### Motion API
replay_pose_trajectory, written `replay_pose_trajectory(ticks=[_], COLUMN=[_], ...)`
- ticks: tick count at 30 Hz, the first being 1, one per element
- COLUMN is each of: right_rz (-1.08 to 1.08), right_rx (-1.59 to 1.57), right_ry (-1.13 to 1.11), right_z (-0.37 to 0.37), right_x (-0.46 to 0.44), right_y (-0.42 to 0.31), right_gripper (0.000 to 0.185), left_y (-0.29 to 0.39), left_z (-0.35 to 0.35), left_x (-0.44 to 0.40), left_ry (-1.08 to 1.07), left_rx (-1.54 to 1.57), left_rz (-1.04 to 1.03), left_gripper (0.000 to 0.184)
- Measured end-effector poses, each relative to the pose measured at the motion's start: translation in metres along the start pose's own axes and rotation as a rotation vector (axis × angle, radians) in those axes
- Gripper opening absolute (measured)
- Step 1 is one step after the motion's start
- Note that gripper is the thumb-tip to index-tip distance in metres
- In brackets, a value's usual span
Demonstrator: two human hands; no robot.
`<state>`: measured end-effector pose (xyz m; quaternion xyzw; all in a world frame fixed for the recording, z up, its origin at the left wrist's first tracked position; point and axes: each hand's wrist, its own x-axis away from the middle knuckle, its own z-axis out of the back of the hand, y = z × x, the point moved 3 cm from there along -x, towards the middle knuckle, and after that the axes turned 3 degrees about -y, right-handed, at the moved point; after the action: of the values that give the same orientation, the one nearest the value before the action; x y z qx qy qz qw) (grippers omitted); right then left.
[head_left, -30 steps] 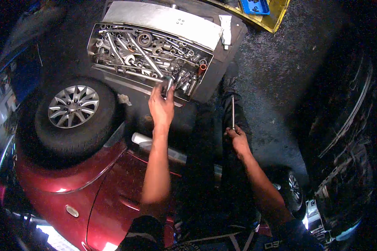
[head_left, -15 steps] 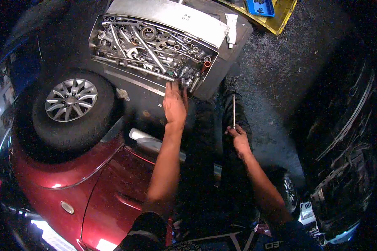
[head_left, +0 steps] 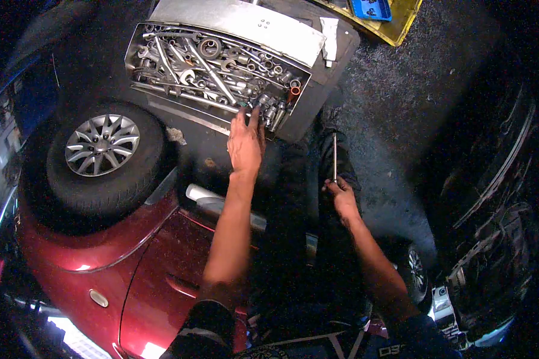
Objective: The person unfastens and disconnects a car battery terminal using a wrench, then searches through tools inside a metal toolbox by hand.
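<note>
At the near right end of an open metal toolbox (head_left: 221, 127), my left hand (head_left: 245, 146) reaches in with its fingers stretched out and apart. The fingertips are at the box's front edge, close to a heap of sockets (head_left: 268, 109); whether they touch any is hard to tell. Wrenches and other loose metal tools (head_left: 209, 66) fill the rest of the box. My right hand (head_left: 343, 200) is closed around the lower end of a slim metal bar (head_left: 335, 157), which points away from me over my leg. The gripped end of the bar is hidden.
A wheel with a silver rim (head_left: 102, 145) is at the left, by a dark red car body (head_left: 161, 287). A white tube (head_left: 329, 40) lies beside the toolbox lid (head_left: 239, 19). Farther back, a blue tray (head_left: 371, 9) sits in a yellow tray (head_left: 404, 30).
My left hand has shifted slightly left and its fingers have spread and stretched forward. The right hand and the bar have hardly moved.
</note>
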<state>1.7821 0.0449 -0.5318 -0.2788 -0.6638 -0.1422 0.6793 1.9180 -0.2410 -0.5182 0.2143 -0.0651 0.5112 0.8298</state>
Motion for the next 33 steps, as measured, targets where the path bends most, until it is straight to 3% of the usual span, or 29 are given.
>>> replay_pose_trajectory(ticks=[5,15,18,21,24,30,33], right_rz=[0.046,0.02,0.026,0.026,0.046,0.007,0.022], right_rx=[0.039,0.0,0.04,0.048,0.046,0.015,0.045], right_ry=[0.01,-0.022,-0.021,-0.009,-0.016,-0.018,-0.028], right_z=[0.001,0.002,0.002,0.003,0.004,0.004,0.004], right_x=[-0.001,-0.002,-0.003,-0.005,-0.008,-0.006,-0.007], right_y=[0.0,-0.001,-0.001,0.0,0.006,0.008,0.007], right_gripper=[0.016,0.016,0.017,0.02,0.022,0.023,0.024], left_y=[-0.008,-0.016,-0.012,-0.007,-0.003,0.011,0.006], left_z=[0.013,0.001,-0.007,-0.007,-0.008,0.023,0.022], left_x=[-0.005,0.001,0.004,0.002,0.002,-0.02,-0.041], left_ry=[-0.168,-0.116,0.034,-0.14,-0.092,0.069,0.093], left_rx=[-0.045,-0.121,-0.001,0.054,0.01,-0.067,-0.142], left_rz=[0.035,-0.02,0.064,0.125,0.141,0.021,-0.167], left_gripper=[0.032,0.027,0.025,0.024,0.024,0.025,0.031])
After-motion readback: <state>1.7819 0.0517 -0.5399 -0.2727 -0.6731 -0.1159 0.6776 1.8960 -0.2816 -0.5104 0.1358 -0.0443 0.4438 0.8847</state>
